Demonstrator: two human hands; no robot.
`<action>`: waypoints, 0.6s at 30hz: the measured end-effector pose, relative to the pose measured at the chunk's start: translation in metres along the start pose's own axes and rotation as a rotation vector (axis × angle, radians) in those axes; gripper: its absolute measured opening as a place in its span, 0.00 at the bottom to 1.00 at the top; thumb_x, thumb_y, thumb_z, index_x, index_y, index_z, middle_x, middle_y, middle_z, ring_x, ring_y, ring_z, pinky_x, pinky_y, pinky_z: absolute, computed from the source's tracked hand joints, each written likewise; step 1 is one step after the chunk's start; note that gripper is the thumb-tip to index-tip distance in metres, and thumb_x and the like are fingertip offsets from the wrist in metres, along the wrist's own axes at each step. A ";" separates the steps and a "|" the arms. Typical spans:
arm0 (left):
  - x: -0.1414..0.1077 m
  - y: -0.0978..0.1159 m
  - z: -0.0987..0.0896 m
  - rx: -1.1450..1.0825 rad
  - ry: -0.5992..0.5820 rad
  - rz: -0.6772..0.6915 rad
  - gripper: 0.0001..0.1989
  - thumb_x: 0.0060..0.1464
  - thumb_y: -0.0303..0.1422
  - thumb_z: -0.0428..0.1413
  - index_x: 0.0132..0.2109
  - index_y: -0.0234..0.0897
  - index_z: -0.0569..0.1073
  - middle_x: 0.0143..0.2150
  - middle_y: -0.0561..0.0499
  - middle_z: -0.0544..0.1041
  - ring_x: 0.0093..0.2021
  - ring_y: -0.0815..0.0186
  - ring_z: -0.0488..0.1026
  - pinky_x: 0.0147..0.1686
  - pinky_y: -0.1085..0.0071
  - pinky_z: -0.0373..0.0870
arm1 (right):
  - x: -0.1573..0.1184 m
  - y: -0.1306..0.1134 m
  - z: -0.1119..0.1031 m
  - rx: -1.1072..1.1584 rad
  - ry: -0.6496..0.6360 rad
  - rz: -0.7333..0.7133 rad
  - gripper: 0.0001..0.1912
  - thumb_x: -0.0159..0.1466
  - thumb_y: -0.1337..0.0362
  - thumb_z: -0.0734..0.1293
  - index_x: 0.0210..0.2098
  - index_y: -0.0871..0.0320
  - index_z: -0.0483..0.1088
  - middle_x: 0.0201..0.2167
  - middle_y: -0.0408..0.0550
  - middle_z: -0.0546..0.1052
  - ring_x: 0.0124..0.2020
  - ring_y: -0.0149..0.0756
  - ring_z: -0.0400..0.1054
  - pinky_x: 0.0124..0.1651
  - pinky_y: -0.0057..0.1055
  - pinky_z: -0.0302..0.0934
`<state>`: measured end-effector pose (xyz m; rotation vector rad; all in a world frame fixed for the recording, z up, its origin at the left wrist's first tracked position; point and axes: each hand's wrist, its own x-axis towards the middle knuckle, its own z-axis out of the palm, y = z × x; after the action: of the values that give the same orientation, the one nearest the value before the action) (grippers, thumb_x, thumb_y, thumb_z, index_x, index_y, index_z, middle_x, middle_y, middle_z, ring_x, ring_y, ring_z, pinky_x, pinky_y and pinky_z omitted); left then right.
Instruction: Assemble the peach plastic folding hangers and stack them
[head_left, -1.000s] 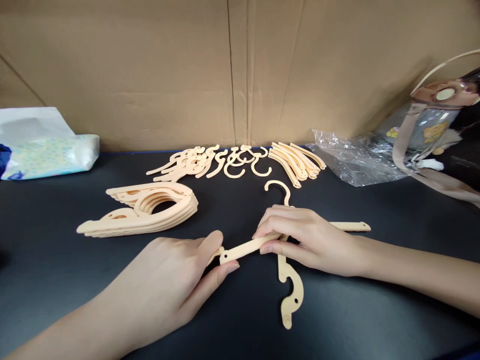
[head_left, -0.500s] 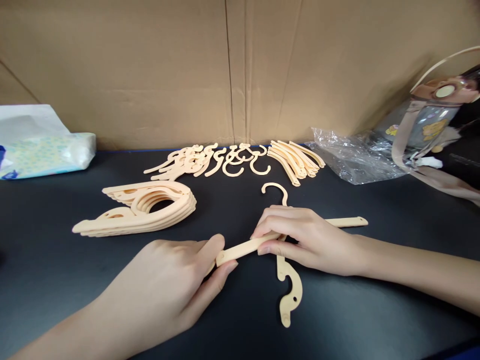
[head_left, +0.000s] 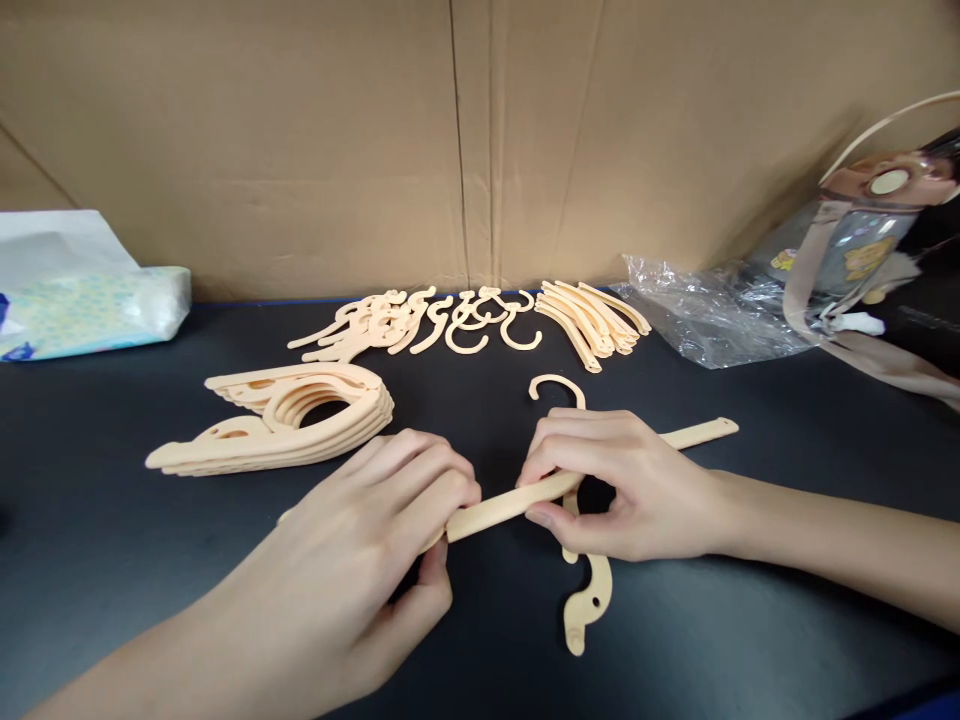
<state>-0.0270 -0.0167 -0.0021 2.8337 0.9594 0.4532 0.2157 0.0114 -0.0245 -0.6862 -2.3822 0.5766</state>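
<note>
A beige clothes hanger with a long flat bar (head_left: 511,508) is between my hands, tilted up to the right. My left hand (head_left: 367,560) is closed round the bar's left end, its fingertips partly hidden behind it. My right hand (head_left: 619,485) pinches the bar near its middle, thumb below and fingers on top. Beyond the right fingers shows a hook (head_left: 559,383); below the hand is a curved arm piece (head_left: 589,605) with a small hole. How these parts join is hidden by the right hand.
A stack of folded beige hangers (head_left: 352,425) lies left of centre. At the back are loose hooks and curved pieces (head_left: 382,325) and a pile of strips (head_left: 592,320). A clear plastic bag (head_left: 712,320) and a strapped bottle (head_left: 847,240) are right, a tissue pack (head_left: 97,310) left.
My left hand has turned and shifted up and right, its fingers now folded over the bar's end. The bar, hook and right hand have moved slightly right.
</note>
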 end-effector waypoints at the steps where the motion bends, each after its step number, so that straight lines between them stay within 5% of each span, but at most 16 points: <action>1: -0.001 0.001 0.001 0.005 0.007 0.007 0.13 0.59 0.22 0.45 0.45 0.39 0.68 0.46 0.51 0.74 0.48 0.62 0.69 0.45 0.67 0.66 | 0.000 0.000 0.001 -0.013 0.008 -0.003 0.01 0.58 0.72 0.68 0.32 0.62 0.73 0.27 0.43 0.73 0.28 0.28 0.64 0.31 0.26 0.57; 5: -0.004 0.000 0.007 0.109 0.040 0.078 0.16 0.62 0.23 0.47 0.53 0.38 0.69 0.54 0.50 0.72 0.60 0.61 0.63 0.59 0.65 0.57 | 0.000 -0.001 0.001 -0.039 -0.009 0.009 0.02 0.55 0.72 0.67 0.28 0.61 0.70 0.24 0.40 0.70 0.25 0.26 0.61 0.27 0.25 0.54; 8: -0.006 -0.001 0.014 0.217 0.140 0.086 0.16 0.62 0.22 0.47 0.54 0.36 0.70 0.56 0.47 0.71 0.62 0.56 0.61 0.61 0.60 0.54 | -0.001 0.000 0.000 -0.035 -0.032 0.014 0.02 0.55 0.72 0.67 0.28 0.60 0.69 0.25 0.39 0.69 0.24 0.26 0.60 0.27 0.24 0.54; 18: 0.000 0.006 0.007 0.310 0.137 0.118 0.16 0.63 0.22 0.43 0.44 0.34 0.74 0.37 0.49 0.77 0.35 0.60 0.76 0.28 0.65 0.70 | -0.002 -0.001 -0.001 -0.036 -0.044 0.001 0.02 0.55 0.72 0.67 0.28 0.60 0.68 0.26 0.39 0.69 0.24 0.25 0.60 0.27 0.24 0.53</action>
<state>-0.0209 -0.0213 -0.0075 3.1875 0.9642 0.5617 0.2176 0.0091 -0.0239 -0.6965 -2.4387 0.5560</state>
